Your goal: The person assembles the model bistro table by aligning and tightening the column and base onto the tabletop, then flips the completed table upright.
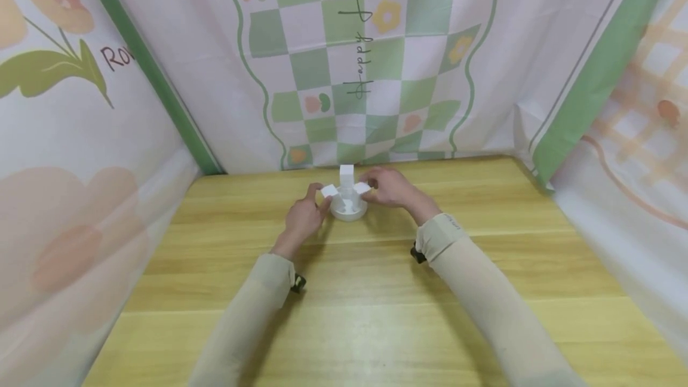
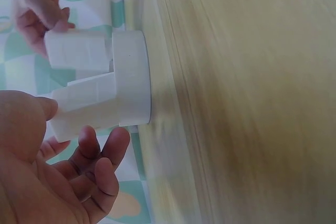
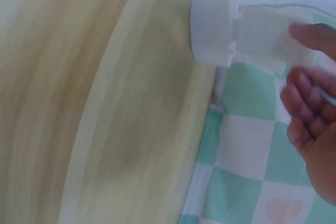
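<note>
A white round dish-like base (image 1: pixel 349 216) stands on the table with white blocks rising from it. My left hand (image 1: pixel 304 217) pinches the left block (image 1: pixel 329 191) between thumb and fingers, and that block leans outward. On the other side, my right hand (image 1: pixel 391 187) pinches the right block (image 1: pixel 362 187) near its top. A third block (image 1: pixel 346 174) stands upright at the back, touched by neither hand. In the left wrist view the left thumb lies on the near block (image 2: pixel 86 106), whose lower end sits within the rim of the base (image 2: pixel 132 77).
The wooden table (image 1: pixel 355 315) ends at a hanging cloth (image 1: pixel 376 70) with green checks close behind the base. Further cloths hang at the left (image 1: pixel 80 196) and right (image 1: pixel 634 243). A small black device (image 1: pixel 298 283) shows at the left wrist, another (image 1: pixel 417 252) at the right.
</note>
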### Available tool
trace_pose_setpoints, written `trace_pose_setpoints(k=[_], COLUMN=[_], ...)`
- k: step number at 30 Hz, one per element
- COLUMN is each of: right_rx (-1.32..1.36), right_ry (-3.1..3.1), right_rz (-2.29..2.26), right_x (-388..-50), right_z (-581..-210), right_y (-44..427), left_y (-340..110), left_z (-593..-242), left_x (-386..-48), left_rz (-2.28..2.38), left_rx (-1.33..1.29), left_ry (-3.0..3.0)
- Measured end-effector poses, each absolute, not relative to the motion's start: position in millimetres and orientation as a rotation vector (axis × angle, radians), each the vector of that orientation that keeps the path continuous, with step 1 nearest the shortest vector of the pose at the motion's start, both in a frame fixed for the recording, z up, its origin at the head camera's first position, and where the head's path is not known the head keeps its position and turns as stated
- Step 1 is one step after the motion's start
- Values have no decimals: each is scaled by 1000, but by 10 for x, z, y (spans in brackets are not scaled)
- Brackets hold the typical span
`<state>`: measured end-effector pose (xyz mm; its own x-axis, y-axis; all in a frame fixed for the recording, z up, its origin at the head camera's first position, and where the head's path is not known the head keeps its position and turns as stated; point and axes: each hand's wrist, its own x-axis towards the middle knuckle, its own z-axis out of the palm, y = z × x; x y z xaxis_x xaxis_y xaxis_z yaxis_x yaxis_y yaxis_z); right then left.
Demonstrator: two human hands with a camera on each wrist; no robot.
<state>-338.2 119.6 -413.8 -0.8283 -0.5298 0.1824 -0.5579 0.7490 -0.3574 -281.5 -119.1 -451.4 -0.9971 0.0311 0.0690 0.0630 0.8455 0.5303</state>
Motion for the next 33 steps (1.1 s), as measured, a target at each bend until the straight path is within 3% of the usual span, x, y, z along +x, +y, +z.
trace_pose_setpoints(k=[24,33], right_rx=[956,738], right_ry=[-2888,-2954], right_rz=[493,646], right_x=[-3390,-3385], right_z=[-4026,-4100], right_y=[1008,942], left_y=[-1213,-1198], left_z=[-4505,-4530], left_x=[-2813,-2805], left_rz=[-844,-812], left_rx=[-103,-92], left_ry=[-2935,-2945])
